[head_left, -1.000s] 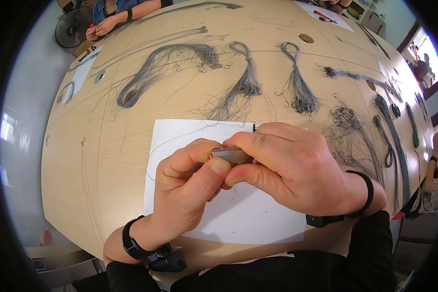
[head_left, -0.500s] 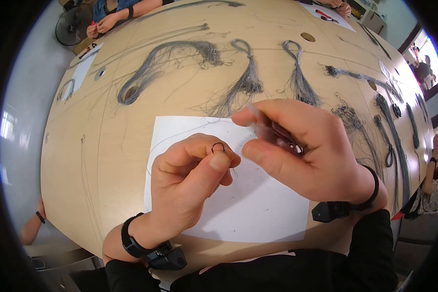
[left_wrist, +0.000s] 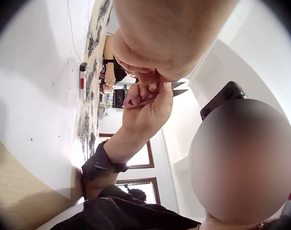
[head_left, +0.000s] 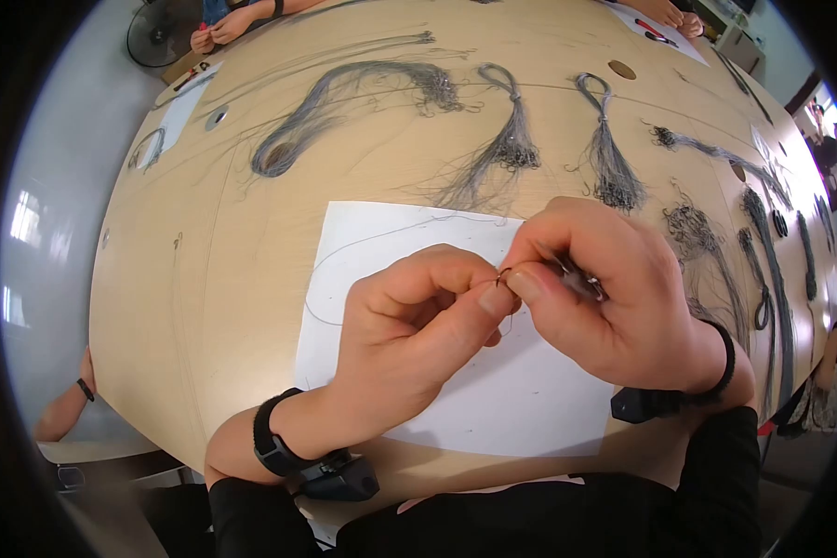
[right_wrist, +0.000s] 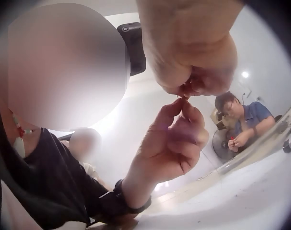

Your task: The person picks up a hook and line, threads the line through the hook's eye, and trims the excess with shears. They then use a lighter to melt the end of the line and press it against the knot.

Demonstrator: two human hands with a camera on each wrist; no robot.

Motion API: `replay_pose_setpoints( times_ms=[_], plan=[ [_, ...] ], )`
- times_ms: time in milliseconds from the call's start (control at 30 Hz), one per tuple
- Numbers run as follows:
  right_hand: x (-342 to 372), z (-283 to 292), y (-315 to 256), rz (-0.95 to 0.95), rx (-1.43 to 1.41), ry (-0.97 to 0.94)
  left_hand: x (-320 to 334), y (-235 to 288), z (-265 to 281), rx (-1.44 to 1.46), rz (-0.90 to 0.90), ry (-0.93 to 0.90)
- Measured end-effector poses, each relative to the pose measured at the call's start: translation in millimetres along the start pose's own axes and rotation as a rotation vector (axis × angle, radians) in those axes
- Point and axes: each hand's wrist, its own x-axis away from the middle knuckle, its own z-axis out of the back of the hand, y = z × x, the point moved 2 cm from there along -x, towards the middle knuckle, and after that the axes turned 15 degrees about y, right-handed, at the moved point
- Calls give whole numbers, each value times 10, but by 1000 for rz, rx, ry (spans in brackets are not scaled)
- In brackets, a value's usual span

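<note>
Over the sheet of white paper (head_left: 558,409), my left hand (head_left: 418,325) pinches a small dark fish hook (head_left: 500,277) between thumb and forefinger. My right hand (head_left: 614,288) meets it there, its thumb and forefinger tips pinching right beside the hook. Small scissors (left_wrist: 180,90) lie in the curled fingers of my right hand, their blades spread and sticking out in the left wrist view; the head view shows only part of them. A thin grey line (head_left: 309,288) loops across the left side of the paper. The left fingers partly cover the hook.
Bundles of grey line with hooks lie beyond the paper: a long one (head_left: 330,82), two looped ones (head_left: 513,149) (head_left: 612,181), and a tangle (head_left: 693,232) at right. A person's hands (head_left: 219,35) work at the far left. Red-handled pliers (head_left: 653,33) rest at the back.
My right hand has swung the scissors away from the hook and back into its palm, then returned to pinch beside the hook. The head view has shifted slightly.
</note>
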Motion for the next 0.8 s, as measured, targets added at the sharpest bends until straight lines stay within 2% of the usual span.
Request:
replay_pose_setpoints(
  times_ms=[67,200,267,400,567,667,800],
  plan=[
    [12,-32,12,243,101,82,4,-22,-1,-2,16,29],
    [13,-28,4,355,183,68,10,-10,-11,-10,45,87],
    [26,-33,27,252,109,48,16,-2,-8,-7,50,78],
    [45,-21,35,200,83,63,23,-7,-5,-40,110,98],
    [47,-14,48,-61,-129,-1,18,-2,-14,-13,178,88],
    [44,-14,10,-156,-230,-14,22,-4,-18,34,198,71],
    [30,13,-9,-133,-178,-17,24,-6,-19,84,197,75]
  ],
)
